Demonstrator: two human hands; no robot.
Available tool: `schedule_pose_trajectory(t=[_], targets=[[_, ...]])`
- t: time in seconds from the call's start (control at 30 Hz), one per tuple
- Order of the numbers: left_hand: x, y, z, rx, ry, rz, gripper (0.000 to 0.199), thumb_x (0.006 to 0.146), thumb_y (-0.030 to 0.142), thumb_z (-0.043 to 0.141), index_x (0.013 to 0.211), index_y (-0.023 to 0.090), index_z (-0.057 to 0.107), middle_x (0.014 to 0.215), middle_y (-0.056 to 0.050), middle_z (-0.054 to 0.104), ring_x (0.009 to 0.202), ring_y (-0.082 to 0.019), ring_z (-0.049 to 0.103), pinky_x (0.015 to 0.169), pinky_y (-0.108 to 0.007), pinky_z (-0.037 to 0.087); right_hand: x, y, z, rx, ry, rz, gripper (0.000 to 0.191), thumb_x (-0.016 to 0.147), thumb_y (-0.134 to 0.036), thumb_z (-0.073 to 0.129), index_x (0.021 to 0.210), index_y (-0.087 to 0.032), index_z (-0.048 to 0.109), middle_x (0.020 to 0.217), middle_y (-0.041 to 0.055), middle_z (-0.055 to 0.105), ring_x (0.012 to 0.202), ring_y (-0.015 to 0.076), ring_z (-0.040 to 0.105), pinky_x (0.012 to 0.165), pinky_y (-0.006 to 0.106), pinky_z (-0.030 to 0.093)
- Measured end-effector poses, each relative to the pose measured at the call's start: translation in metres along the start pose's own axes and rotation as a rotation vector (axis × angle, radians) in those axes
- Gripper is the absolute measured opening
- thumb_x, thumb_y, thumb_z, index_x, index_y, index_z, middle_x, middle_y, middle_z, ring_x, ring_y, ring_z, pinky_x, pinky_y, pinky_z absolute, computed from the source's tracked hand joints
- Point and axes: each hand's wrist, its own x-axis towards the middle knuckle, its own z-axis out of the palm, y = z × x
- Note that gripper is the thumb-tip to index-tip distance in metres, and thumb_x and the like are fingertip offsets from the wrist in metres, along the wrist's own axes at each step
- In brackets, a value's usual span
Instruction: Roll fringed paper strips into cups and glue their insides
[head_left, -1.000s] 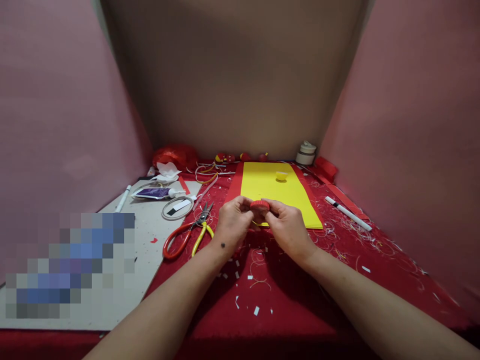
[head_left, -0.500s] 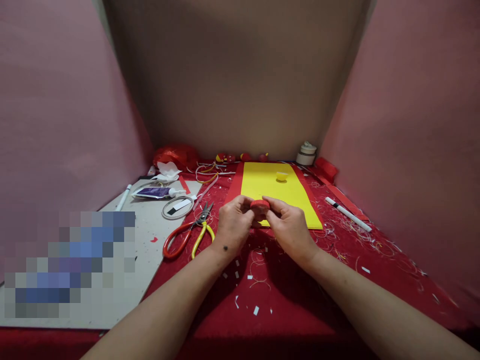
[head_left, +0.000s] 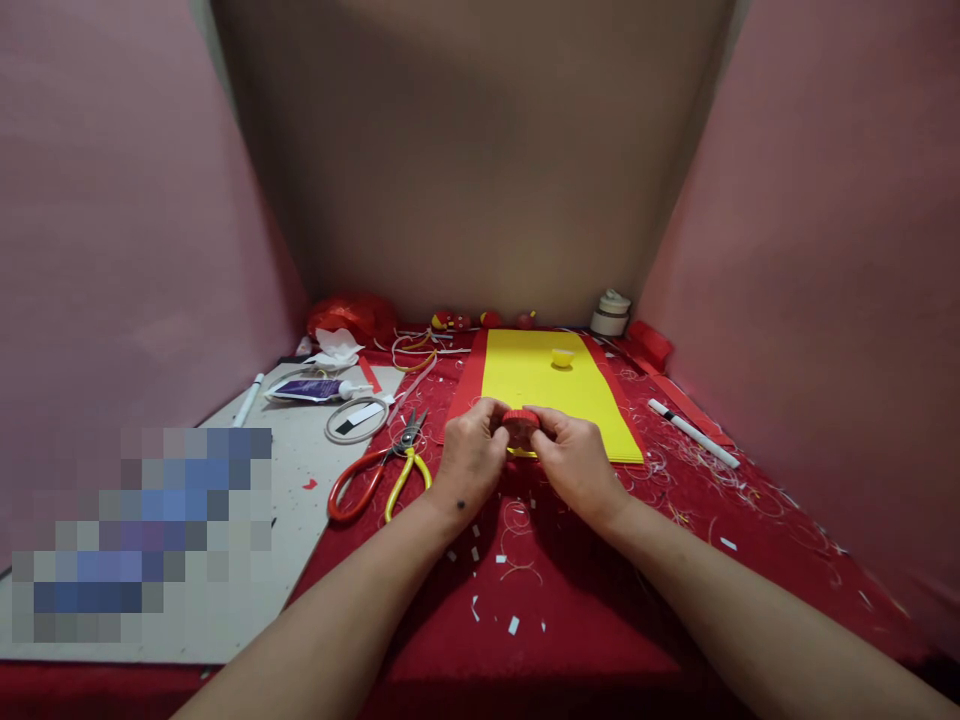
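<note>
Over the near edge of the yellow sheet (head_left: 517, 370), our two forearms come in from either side and draw our hands close together, knuckles up. Our left hand (head_left: 472, 455) pinches one side of one ridged red disc (head_left: 520, 428) between thumb and fingers; our right hand (head_left: 576, 458) pinches the other side the same way. Left of the sheet we have one pair of scissors (head_left: 408, 446), blades slightly apart, with one red handle and one yellow. Right of the sheet lies one white pen (head_left: 694, 434). Farther left of it, on the grey board (head_left: 225, 620), we see one purple-and-white tube (head_left: 304, 391). Toward the sheet's far end stands one yellow cup (head_left: 562, 357). Beyond the sheet sit four small red pieces (head_left: 490, 319), with one red bag (head_left: 352, 318) to their left and one lidded jar (head_left: 610, 316) to their right.
</note>
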Motion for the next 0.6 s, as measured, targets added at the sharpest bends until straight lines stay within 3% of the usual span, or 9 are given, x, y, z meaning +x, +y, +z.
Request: schedule_pose_trajectory(t=[0.17,0.33,0.5,0.6], targets=[[-0.0003,0.0011,0.0008,-0.175,-0.048,-0.076,0.007,0.068,0.015,0.056,0.075,0.016,0.057,0.066,-0.001,0.065,0.055,-0.014,0.062,0.054,-0.027,0.053,0.0007,0.005,0.0022,0.093,0.009,-0.001,0.025,0.078,-0.016,0.049,0.093,-0.019,0.069,0.088,0.0026,0.072,0.079,0.0173,0.065,0.073,0.029,0.049],[-0.0006,-0.002,-0.0003,0.096,0.029,0.062,0.015,0.069,0.01,0.055,0.08,0.018,0.06,0.075,-0.002,0.068,0.067,-0.014,0.064,0.062,-0.025,0.051,-0.0001,0.0066,0.0042,0.048,0.035,0.051,0.026,0.075,-0.014,0.049,0.09,-0.019,0.07,0.086,0.0031,0.072,0.077,0.0182,0.065,0.073,0.03,0.049],[-0.0012,-0.0037,0.0001,0.048,0.01,0.044,0.007,0.072,0.014,0.055,0.077,0.017,0.059,0.071,-0.002,0.068,0.064,-0.014,0.063,0.06,-0.025,0.05,-0.0003,0.0046,0.0025,0.137,0.0,0.065,0.024,0.077,-0.019,0.049,0.087,-0.018,0.07,0.084,0.0031,0.072,0.077,0.0187,0.065,0.071,0.029,0.05],[-0.0017,-0.0009,0.0006,0.226,0.02,0.115,0.018,0.07,0.006,0.052,0.081,0.018,0.059,0.075,-0.003,0.068,0.069,-0.015,0.063,0.066,-0.026,0.048,-0.0002,0.0053,0.0017,0.065,0.019,0.049,0.025,0.076,-0.016,0.049,0.089,-0.018,0.07,0.085,0.0038,0.072,0.077,0.0193,0.065,0.074,0.031,0.049]])
